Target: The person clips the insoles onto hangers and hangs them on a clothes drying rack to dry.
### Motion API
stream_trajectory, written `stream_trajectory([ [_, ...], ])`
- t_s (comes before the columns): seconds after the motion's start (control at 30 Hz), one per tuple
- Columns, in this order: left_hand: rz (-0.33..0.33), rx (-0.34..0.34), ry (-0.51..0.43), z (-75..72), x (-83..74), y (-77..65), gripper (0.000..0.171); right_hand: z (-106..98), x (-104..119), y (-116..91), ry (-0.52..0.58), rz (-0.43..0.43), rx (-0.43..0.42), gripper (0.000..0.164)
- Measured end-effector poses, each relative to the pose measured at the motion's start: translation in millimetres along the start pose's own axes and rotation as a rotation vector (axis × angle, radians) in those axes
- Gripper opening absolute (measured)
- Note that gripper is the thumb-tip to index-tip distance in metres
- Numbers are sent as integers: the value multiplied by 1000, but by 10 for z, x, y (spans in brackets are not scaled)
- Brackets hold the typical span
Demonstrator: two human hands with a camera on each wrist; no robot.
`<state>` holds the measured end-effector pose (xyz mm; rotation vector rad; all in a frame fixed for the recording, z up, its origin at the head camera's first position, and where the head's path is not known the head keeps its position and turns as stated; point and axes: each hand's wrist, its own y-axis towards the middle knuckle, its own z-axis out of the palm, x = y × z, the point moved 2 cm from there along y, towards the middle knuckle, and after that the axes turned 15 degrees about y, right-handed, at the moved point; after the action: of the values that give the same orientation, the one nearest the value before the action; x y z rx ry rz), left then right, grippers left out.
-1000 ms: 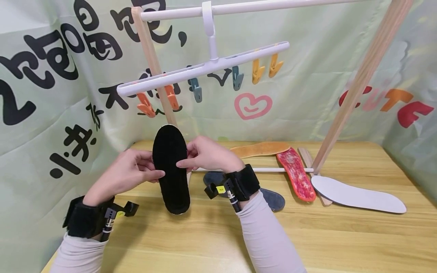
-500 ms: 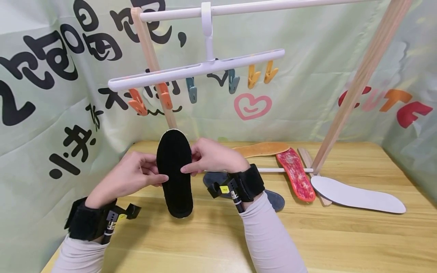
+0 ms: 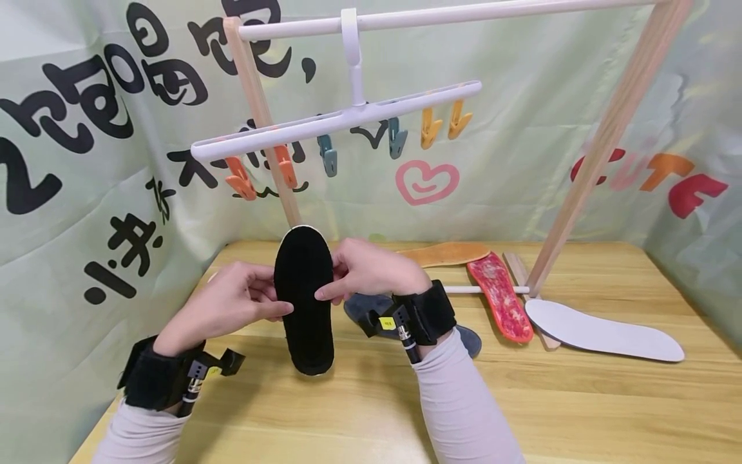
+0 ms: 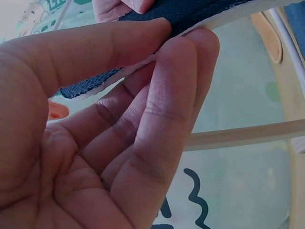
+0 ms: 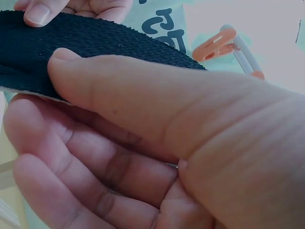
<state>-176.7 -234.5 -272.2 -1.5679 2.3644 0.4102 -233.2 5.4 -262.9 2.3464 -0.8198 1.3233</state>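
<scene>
A black insole (image 3: pixel 305 303) with a thin pale rim is held upright above the table, its dark face toward me. My left hand (image 3: pixel 234 299) pinches its left edge between thumb and fingertips. On the opposite edge my right hand (image 3: pixel 371 270) pinches it, thumb on the dark face and fingers behind. The left wrist view shows the insole (image 4: pixel 200 14) between thumb and fingers, with its whitish underside. In the right wrist view the thumb presses the woven dark surface of the insole (image 5: pixel 119 40). Above hangs a white clip hanger (image 3: pixel 342 119).
Orange clips (image 3: pixel 239 179), blue-grey clips (image 3: pixel 328 154) and yellow clips (image 3: pixel 429 129) hang from the hanger. A wooden rack (image 3: pixel 603 148) carries it on a white rod (image 3: pixel 464 13). On the table lie a white insole (image 3: pixel 603 330), a red insole (image 3: pixel 500 296), a tan insole (image 3: pixel 449 253) and a dark blue insole (image 3: pixel 472 341).
Both hands have moved the black insole slightly right and down, keeping their pinch on it. The hanger has swung a little, first left, then slightly back.
</scene>
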Motion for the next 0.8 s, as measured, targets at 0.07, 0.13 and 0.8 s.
stream_trajectory([
  [0.07,-6,2,-5,3,0,-3,13,-3,-5,-6,5,-2,1,18],
  [0.13,-14,0,-13,2,1,-8,13,-8,-11,-12,9,1,-3,19],
  [0.8,-14,-26,-157,-48,-9,-29,11,42,13,11,-4,14,-24,19],
])
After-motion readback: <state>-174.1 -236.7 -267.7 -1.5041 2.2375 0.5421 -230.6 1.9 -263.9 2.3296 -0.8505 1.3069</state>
